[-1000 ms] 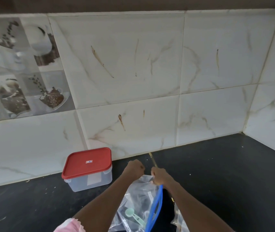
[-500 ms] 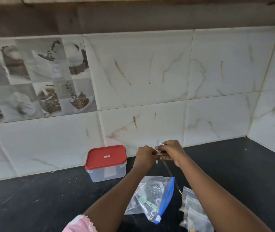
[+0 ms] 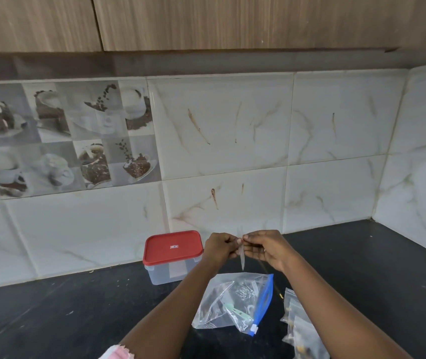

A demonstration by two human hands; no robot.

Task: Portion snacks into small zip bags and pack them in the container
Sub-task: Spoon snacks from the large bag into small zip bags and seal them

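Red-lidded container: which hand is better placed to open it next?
Left, likely: the left hand is next to the container, lid on; the right hand lies farther right. Both pinch the small bag.

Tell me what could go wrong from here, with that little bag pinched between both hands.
1. The small bag hangs from only the fingertips of the left hand and right hand, so it may slip while being opened.
2. The container has its red lid on, so nothing can be packed until a hand is freed.
3. The large bag lies flat on the counter. If its blue zip is open, snacks may spill.
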